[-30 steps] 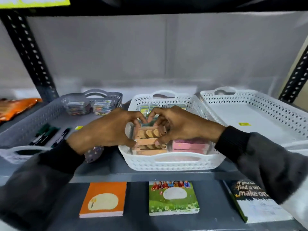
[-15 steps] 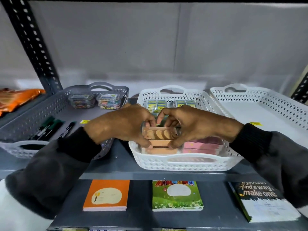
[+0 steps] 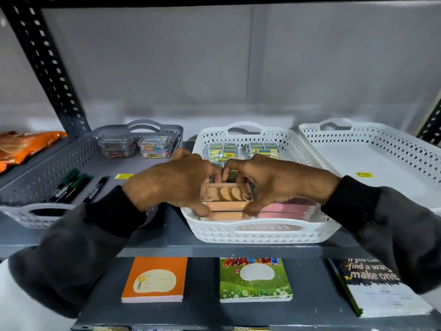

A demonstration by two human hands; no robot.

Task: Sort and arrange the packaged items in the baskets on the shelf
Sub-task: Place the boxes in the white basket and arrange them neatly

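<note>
A clear-topped orange pack (image 3: 226,192) sits on a stack of like packs at the front left of the middle white basket (image 3: 260,232). My left hand (image 3: 174,182) grips its left end and my right hand (image 3: 274,182) grips its right end. Pink packs (image 3: 288,209) lie stacked beside it on the right. Small yellow-and-blue boxes (image 3: 241,149) fill the basket's back, partly hidden by my fingers.
A grey basket (image 3: 31,212) on the left holds black and green markers (image 3: 71,185) and two clear tubs of coloured clips (image 3: 136,146). A white basket (image 3: 372,139) stands at the right. An orange bag (image 3: 23,144) lies far left. Three notebooks (image 3: 255,280) rest on the lower shelf.
Both hands have kept hold of the orange pack over the stack, shifting only slightly. The camera has moved a little, so the baskets sit further right in view.
</note>
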